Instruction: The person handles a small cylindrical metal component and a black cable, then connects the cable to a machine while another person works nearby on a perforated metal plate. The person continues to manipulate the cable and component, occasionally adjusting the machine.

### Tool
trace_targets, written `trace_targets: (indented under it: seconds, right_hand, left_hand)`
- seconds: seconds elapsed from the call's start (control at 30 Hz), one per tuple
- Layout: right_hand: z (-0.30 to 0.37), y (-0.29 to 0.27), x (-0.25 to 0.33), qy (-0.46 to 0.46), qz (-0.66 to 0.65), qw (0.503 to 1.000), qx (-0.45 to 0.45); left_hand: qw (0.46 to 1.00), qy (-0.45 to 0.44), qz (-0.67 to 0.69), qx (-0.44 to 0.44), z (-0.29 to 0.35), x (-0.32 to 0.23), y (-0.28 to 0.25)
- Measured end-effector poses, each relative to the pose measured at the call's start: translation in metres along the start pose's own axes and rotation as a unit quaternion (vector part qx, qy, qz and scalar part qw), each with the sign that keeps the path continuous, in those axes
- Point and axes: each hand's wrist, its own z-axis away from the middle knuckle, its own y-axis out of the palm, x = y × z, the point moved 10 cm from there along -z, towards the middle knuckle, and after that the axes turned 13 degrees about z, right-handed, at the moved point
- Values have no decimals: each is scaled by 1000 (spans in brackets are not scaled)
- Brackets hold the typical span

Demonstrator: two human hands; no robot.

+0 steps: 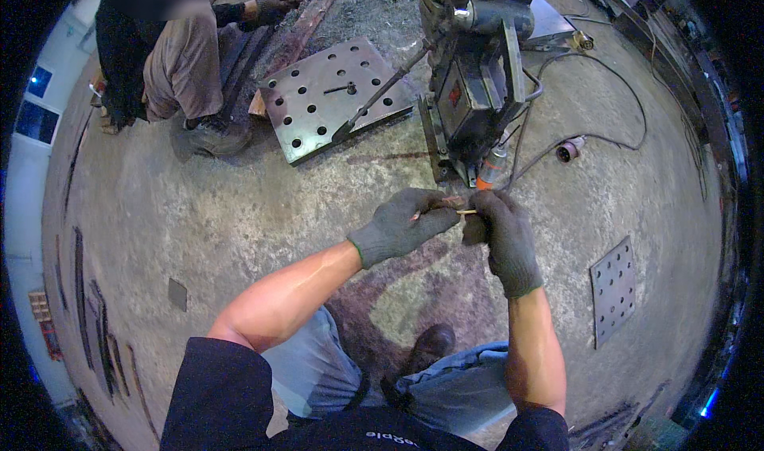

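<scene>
Left hand [407,224] and right hand [509,240] appear to pinch a thin pale stick [466,211] bridging them, black machine [469,93] just ahead; best keep grips close, wrists steady.

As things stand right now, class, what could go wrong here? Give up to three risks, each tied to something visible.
1. The thin pale stick between the gloved left hand and right hand is small, so it might slip and drop.
2. The cable loops loosely over the floor and could catch a foot.
3. The small dark tool lies loose on the holed steel plate and might get knocked off.
</scene>
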Motion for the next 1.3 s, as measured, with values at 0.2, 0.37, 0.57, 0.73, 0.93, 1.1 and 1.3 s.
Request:
trace_targets:
  seconds: [0.2, 0.37, 0.57, 0.73, 0.93, 1.1, 1.3]
  right_hand:
    - [21, 16, 46, -262, 339, 903, -35]
    - [16, 4, 31, -222, 297, 927, -63]
    - [17, 3, 36, -223, 339, 911, -64]
    - [15, 1, 31, -192, 378, 904, -60]
    - [18, 3, 28, -159, 414, 896, -36]
    - [21, 3, 28, -156, 422, 892, -45]
    - [19, 4, 27, -166, 431, 886, -44]
  left_hand:
    - [998, -58, -10, -16, 1, 10, -8]
    - [998, -35, 43, -12, -3, 25, -5]
    - [993, -102, 53, -30, 2, 19, -14]
    - [999, -38, 6, -28, -1, 15, -13]
    - [999, -24, 30, 21, -2, 34, 0]
    - [999, -10, 19, 33, 1, 27, 1]
    - [999, -23, -10, 37, 2, 21, 2]
